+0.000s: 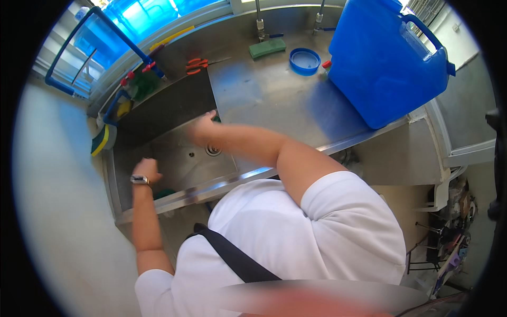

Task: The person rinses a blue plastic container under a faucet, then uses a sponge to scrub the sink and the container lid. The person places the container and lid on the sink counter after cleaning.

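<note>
A stainless steel sink basin point(177, 165) lies below both my hands, its round drain point(213, 150) showing near the right wall. My left hand point(148, 170), with a watch at the wrist, hangs over the basin's left part; its fingers curl inward and whatever they hold is hidden. Motion smears my right hand point(203, 128), above the basin toward the right wall, so its fingers cannot be read. A small dark green patch point(217, 119) shows just beside it. Another dark green piece point(164, 193) rests at the basin's near edge, close to my left hand.
On the steel counter point(259, 105) to the right stand a large blue jerrycan point(388, 66), a round blue lid point(304, 61) and a green sponge point(267, 48). Orange-handled scissors point(196, 65) lie behind the basin. A blue-framed hacksaw point(100, 39) rises at the back left.
</note>
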